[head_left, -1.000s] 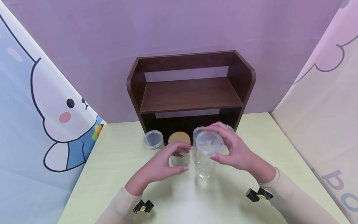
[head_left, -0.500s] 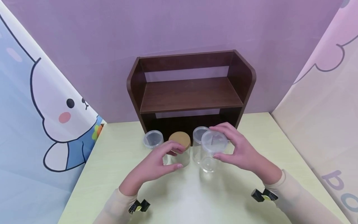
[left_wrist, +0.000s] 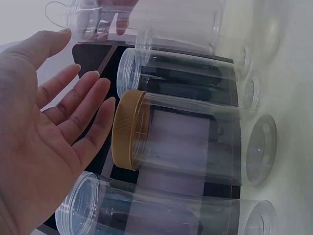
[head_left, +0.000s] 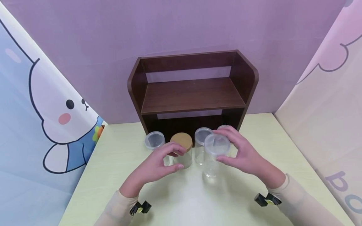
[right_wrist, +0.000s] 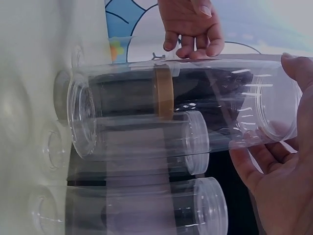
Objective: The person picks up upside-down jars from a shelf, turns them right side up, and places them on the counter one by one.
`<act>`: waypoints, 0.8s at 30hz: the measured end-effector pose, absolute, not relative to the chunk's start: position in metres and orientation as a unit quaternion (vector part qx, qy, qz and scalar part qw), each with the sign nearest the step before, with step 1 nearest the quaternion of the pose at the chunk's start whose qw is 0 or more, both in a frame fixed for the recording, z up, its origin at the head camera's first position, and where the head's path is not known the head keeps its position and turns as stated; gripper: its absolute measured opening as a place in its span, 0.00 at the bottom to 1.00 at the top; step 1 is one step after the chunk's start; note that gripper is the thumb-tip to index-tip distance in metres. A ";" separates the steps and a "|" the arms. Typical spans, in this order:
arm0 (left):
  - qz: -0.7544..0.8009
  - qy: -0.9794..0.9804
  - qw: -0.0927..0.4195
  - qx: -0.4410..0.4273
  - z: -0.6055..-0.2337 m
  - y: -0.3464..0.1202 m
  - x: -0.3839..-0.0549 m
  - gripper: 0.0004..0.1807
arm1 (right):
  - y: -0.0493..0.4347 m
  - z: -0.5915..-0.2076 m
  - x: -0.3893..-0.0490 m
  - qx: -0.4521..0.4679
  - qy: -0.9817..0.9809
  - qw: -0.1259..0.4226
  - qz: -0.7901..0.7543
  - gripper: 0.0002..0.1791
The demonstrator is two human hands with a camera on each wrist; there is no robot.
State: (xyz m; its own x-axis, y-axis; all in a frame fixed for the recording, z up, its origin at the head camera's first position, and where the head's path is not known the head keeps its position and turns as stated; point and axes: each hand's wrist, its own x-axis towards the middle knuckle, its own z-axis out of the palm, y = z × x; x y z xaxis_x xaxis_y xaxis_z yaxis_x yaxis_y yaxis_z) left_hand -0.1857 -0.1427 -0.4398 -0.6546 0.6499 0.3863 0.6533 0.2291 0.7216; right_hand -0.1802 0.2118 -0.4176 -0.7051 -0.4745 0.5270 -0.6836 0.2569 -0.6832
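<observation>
My right hand holds a clear cylindrical jar near its clear lid, thumb on the near side and fingers round the far side. The jar is upright, its base close over the table. My left hand is beside a clear jar with a golden-brown lid, thumb and fingers spread. In the left wrist view, the left fingertips end just short of the brown lid, and nothing is in the palm. The right wrist view shows the held jar overlapping the brown-lidded one behind it.
Other clear-lidded jars stand in a row: one at the left, one right of the brown lid, and one partly hidden behind my right hand. Behind them stands a dark brown two-tier shelf on the pale table.
My right hand has carried the clear jar slightly to the right, uncovering more of the jar behind. My left hand has shifted a little left; over the last half second both barely move.
</observation>
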 end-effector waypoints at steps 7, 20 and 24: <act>-0.457 -0.788 0.006 -0.412 -0.438 -0.144 -0.185 0.23 | 0.212 -0.427 -0.173 0.355 -0.795 0.104 0.482 0.45; -0.453 -0.791 0.010 -0.412 -0.436 -0.144 -0.184 0.22 | 0.211 -0.440 -0.170 0.349 -0.819 0.139 0.433 0.47; -0.451 -0.792 0.011 -0.411 -0.435 -0.144 -0.184 0.21 | 0.211 -0.443 -0.169 0.348 -0.825 0.148 0.421 0.47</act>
